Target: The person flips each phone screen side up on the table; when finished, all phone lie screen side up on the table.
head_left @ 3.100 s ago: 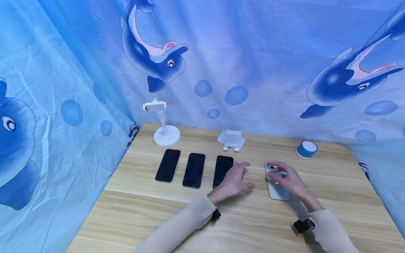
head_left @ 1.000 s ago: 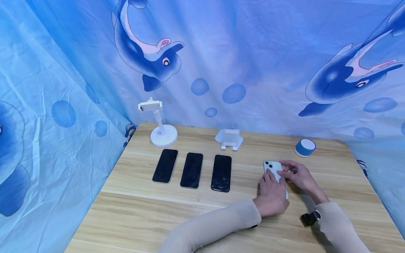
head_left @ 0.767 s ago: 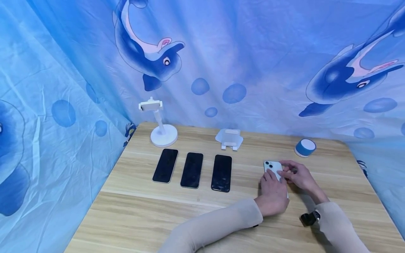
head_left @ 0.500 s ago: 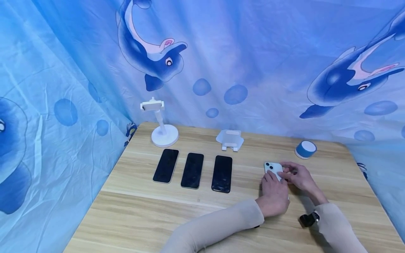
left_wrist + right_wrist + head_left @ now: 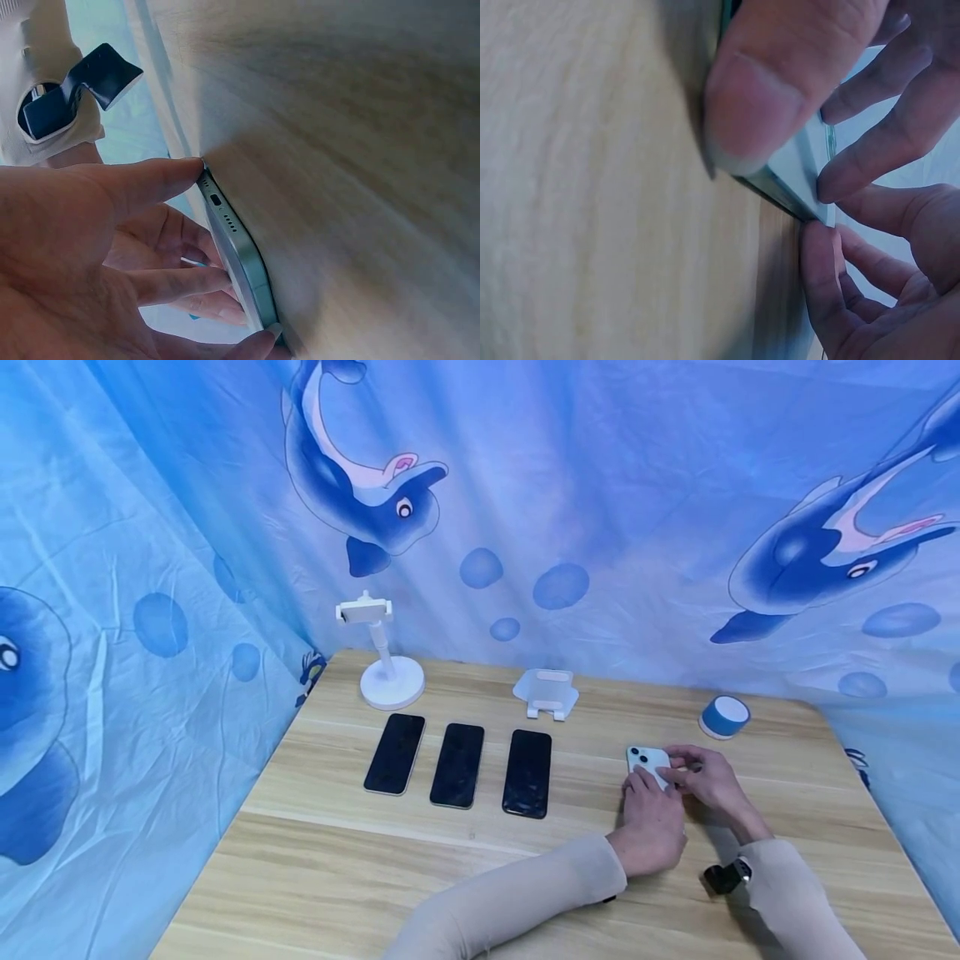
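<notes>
A pale mint-green phone (image 5: 648, 757) lies back up on the table, its two camera lenses toward the far edge. My left hand (image 5: 651, 824) covers its near part. In the left wrist view, the thumb presses the corner beside the charging port and a fingertip sits at the other end of the phone's short edge (image 5: 253, 277). My right hand (image 5: 711, 782) pinches the phone's right edge between thumb and forefinger; the right wrist view shows this pinch at a corner of the phone (image 5: 799, 176). Whether the phone is slightly raised, I cannot tell.
Three dark-screened phones lie in a row to the left: one (image 5: 395, 754), a second (image 5: 457, 765) and a third (image 5: 527, 774). Behind them stand a white round-based phone holder (image 5: 392, 683) and a low white stand (image 5: 550, 693). A blue-and-white cylinder (image 5: 725, 717) sits back right.
Over three seconds my left hand has moved right from above the third phone onto the mint phone. My right hand has shifted from its top to its right edge. The last second shows little motion.
</notes>
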Tool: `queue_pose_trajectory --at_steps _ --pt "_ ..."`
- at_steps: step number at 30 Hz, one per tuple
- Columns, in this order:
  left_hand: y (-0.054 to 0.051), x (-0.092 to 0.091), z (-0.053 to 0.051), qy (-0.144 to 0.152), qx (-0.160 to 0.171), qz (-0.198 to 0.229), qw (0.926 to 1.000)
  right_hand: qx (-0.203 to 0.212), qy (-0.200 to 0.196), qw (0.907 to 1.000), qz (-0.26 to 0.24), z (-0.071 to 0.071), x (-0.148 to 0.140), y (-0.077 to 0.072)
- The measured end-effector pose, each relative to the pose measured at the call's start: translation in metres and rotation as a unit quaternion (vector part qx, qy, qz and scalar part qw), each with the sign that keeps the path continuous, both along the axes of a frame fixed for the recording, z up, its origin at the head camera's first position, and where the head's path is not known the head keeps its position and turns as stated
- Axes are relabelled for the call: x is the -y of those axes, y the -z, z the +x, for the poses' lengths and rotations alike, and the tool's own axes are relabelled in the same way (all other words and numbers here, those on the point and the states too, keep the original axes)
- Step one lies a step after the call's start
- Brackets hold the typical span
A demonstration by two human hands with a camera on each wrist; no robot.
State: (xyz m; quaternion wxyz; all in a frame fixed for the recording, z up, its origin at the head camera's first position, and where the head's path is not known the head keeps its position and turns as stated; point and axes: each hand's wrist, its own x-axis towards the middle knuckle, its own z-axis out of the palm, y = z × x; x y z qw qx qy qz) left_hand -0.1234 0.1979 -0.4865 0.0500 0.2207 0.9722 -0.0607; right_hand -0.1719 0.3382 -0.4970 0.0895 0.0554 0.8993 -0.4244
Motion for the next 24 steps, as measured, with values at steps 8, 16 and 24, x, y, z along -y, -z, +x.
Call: queue_pose_trajectory --at_steps 8,16,24 --pt "0.000 0.005 -0.001 0.021 0.001 0.016 0.9997 0.009 0.008 0.9999 0.005 -0.001 0.000 -0.002" --pt "-0.002 0.011 -0.001 0.040 0.020 0.041 0.9982 0.026 0.028 0.9989 -0.025 -0.002 -0.001 -0.003" --pt "-0.002 0.017 0.001 0.044 0.023 0.056 0.9972 0.036 0.031 0.9986 -0.021 -0.001 -0.002 -0.003"
